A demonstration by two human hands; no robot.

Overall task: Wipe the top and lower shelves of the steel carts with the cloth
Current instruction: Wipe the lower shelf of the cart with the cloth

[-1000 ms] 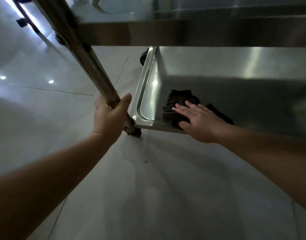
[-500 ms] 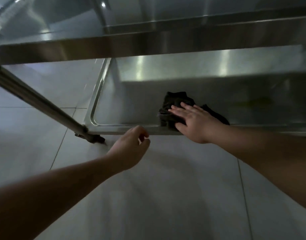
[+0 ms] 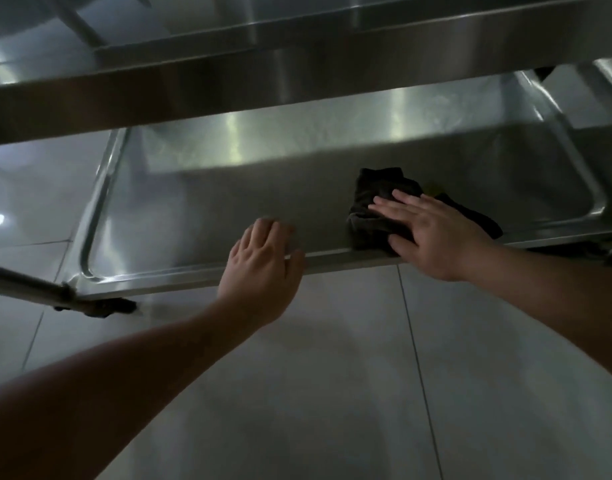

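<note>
1. The right hand (image 3: 436, 233) is laid flat, palm down, on the dark cloth (image 3: 377, 202), which lies on the lower shelf (image 3: 228, 188) of the steel cart, near its front edge and toward the right side.
2. The right fingers (image 3: 398, 202) are held straight and only slightly spread; they are pressed onto the top of the cloth and are not curled round it. The thumb is stretched out along the near edge of the cloth, close to the shelf's front rim.
3. Part of the cloth is seen bunched ahead of the fingertips, and a further dark fold is seen behind the hand, toward the right.
4. The left hand (image 3: 263, 268) is set on the front rim (image 3: 180, 277) of the lower shelf, to the left of the cloth and apart from it.
5. The left fingers (image 3: 263, 233) are bent over the rim onto the shelf surface and are kept close together; the thumb is laid along the rim's outer edge. Whether the rim is gripped firmly or merely rested on cannot be told.
6. The top shelf (image 3: 297, 77) is seen overhead as a steel band across the upper part of the view.
7. A cart leg (image 3: 24, 282) is seen at the lower left corner of the shelf, above a pale tiled floor (image 3: 332, 393).
</note>
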